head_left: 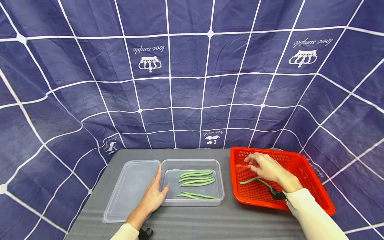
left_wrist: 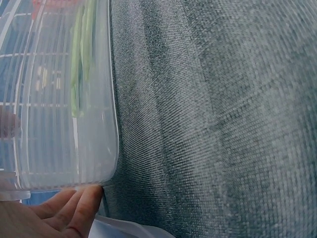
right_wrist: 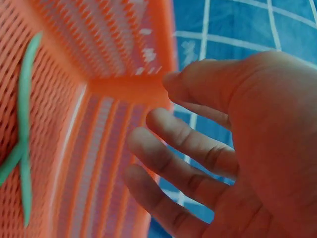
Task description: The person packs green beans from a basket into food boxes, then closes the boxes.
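Note:
A clear plastic box [head_left: 192, 201] sits mid-table, with several green beans [head_left: 197, 173] lying in its right half. Against the box's left end rests my left hand [head_left: 151, 196], fingers extended along the outside wall and thumb over the rim. The left wrist view has the fingertips [left_wrist: 91, 196] right at the box's lower end. My right hand [head_left: 265, 166] hovers over a red basket [head_left: 240, 199], fingers spread and slightly bent, holding nothing. Below it, green beans [right_wrist: 24, 99] cross one another on the basket's mesh floor.
A translucent lid [head_left: 129, 190] lies flat on the grey cloth-covered table [head_left: 186, 223], left of the box. Behind and at both sides hangs a blue curtain [head_left: 186, 93] with white lines. The basket's slotted wall [right_wrist: 94, 168] rises beside my right fingers.

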The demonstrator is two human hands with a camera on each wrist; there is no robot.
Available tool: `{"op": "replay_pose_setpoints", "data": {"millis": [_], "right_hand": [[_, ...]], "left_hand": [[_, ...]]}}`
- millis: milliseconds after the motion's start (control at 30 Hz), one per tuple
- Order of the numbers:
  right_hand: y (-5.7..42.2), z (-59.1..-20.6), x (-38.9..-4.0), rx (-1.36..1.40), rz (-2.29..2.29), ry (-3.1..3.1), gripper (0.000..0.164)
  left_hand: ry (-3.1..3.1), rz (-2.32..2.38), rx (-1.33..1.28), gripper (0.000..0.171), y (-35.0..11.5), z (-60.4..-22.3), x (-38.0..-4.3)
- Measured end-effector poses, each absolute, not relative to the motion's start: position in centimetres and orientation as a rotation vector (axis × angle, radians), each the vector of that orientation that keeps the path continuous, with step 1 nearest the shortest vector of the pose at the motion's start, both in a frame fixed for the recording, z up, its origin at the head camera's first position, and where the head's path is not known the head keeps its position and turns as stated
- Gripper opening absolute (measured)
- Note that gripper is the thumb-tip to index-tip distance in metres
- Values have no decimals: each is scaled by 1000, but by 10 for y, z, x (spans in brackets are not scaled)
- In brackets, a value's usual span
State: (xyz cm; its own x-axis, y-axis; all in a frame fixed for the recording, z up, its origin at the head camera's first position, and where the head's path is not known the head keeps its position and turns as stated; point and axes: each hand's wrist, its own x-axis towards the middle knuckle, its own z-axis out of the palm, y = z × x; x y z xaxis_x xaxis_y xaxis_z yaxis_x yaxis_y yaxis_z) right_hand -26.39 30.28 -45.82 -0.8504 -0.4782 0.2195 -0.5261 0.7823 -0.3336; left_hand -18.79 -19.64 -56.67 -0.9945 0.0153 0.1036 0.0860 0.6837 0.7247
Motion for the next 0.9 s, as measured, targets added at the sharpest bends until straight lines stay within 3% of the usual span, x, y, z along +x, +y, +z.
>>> {"op": "replay_pose_setpoints", "data": {"millis": [433, 900], "right_hand": [[354, -495, -280, 933, 609, -3054, 40], [357, -517, -294, 1060, 729, -3067, 36]], "left_hand": [[-2800, -1206, -92, 107, -200, -566, -184], [-2800, -1210, -91, 107, -198, -567, -186]]}}
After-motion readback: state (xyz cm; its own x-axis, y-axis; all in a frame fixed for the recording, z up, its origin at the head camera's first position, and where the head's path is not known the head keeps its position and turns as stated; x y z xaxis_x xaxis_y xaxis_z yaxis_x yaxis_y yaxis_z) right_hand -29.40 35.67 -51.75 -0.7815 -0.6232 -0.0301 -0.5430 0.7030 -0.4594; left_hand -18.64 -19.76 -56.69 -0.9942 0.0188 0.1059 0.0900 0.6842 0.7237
